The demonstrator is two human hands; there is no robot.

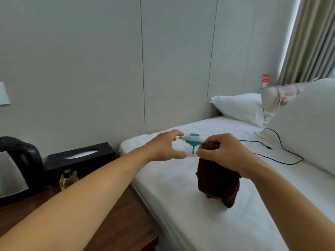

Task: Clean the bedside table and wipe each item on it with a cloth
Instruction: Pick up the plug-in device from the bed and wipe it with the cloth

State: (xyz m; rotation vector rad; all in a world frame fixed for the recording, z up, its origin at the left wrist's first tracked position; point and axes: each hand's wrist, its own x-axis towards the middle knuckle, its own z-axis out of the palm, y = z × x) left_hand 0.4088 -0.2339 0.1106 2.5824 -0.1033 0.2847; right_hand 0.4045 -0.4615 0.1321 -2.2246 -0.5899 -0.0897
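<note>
White bed sheet (181,214) beside the wooden counter (117,223): left hand (165,146) has fingers spread wide, holding nothing, just beside the teal-and-white plug-in device (193,140) lying on the bed. Right hand (224,153) pinches a dark brown cloth (217,183), hanging down.

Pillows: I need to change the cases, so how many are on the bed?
2: one pillow lies by the wall at the bed's head; a second pillow sits nearer, cut by the right edge. More may be out of frame.

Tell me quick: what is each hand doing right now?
Left hand: open, fingers spread near the teal-and-white plug-in device, not gripping it.
Right hand: holds the brown cloth.
</note>
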